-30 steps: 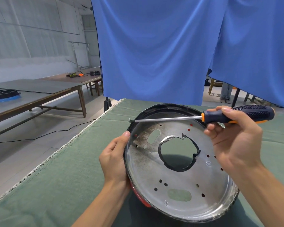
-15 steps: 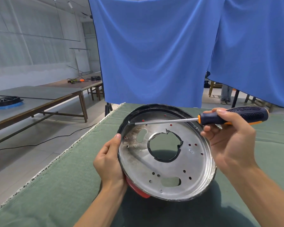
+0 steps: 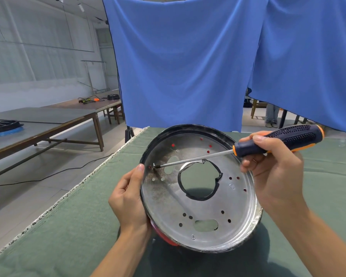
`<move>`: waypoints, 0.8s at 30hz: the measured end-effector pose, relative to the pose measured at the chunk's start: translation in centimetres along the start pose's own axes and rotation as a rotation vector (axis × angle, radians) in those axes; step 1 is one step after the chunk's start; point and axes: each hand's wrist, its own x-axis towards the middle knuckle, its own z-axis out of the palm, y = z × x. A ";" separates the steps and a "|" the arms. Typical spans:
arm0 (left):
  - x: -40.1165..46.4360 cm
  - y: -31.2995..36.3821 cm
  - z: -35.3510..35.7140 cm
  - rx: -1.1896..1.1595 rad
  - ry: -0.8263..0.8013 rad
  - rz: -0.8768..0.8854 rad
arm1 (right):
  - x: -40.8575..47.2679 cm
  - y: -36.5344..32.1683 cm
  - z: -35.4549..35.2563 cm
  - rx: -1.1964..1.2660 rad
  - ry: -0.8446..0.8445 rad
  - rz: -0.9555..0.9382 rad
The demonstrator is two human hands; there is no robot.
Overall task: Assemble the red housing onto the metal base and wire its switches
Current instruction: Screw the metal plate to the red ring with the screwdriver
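A round metal base (image 3: 198, 214) with a large centre hole and several small holes stands tilted on edge above the green table. The red housing (image 3: 164, 235) peeks out beneath its lower left rim and shows red through some holes. My left hand (image 3: 128, 196) grips the base's left rim, thumb on the edge. My right hand (image 3: 272, 172) grips a screwdriver (image 3: 278, 139) by its dark blue and orange handle. Its shaft crosses the plate and the tip touches a spot near a hole at the plate's left edge, by my left thumb.
The green cloth-covered table (image 3: 68, 226) has its left edge running diagonally. Blue curtains (image 3: 188, 66) hang just behind it. Wooden tables (image 3: 48, 120) with cables and a coiled bundle stand at the left, and a cable lies on the floor. A person's legs (image 3: 271, 114) show behind the curtain.
The screwdriver tip has dropped from the plate's upper left rim down onto the plate near the left-edge hole. The base has tilted up and shifted slightly away from me.
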 end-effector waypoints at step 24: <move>2.2 -1.3 -0.3 0.701 -0.177 -0.054 | 1.3 1.4 -1.8 0.030 0.346 0.114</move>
